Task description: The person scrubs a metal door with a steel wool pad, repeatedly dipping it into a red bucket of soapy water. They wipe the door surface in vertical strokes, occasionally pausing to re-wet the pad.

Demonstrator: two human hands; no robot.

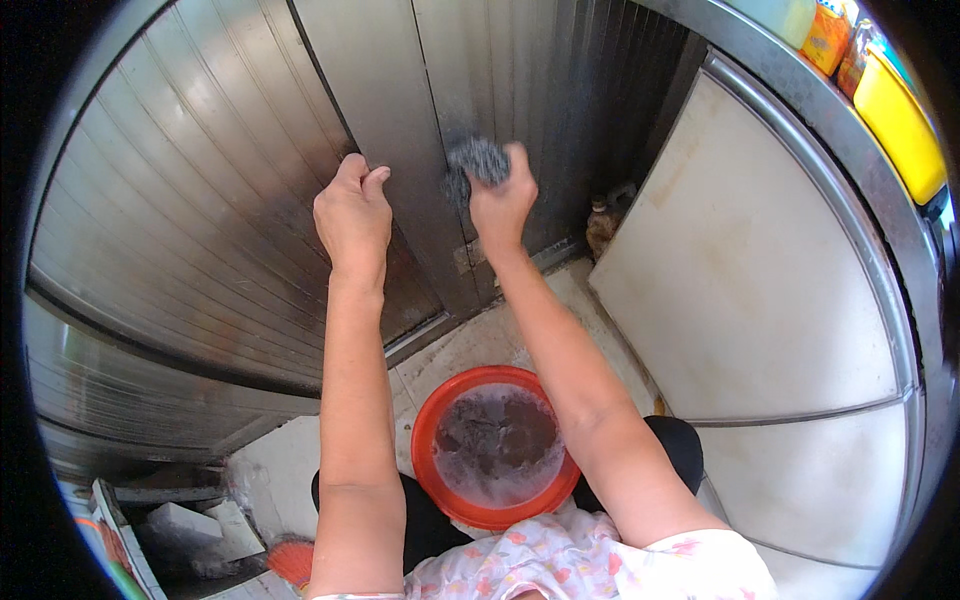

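My right hand (pixel 504 199) grips a dark grey scrubbing cloth or pad (pixel 480 161), blurred by motion, against a ribbed metal panel (pixel 480 75). To its left, my left hand (pixel 354 206) is curled at the edge of a metal door (pixel 225 187), its thumb along the bent fingers; whether it grips the edge is hidden. Below and between my forearms, a red plastic basin (pixel 424 450) of murky, sudsy water (pixel 499 442) stands on the tiled floor.
Pale cabinet panels (pixel 765 262) under a metal-edged counter are at the right. A bottle (pixel 600 229) stands in the corner behind. A yellow plastic container (pixel 896 124) sits on the counter. At lower left are red brush bristles (pixel 291 561) and a white box (pixel 184 523).
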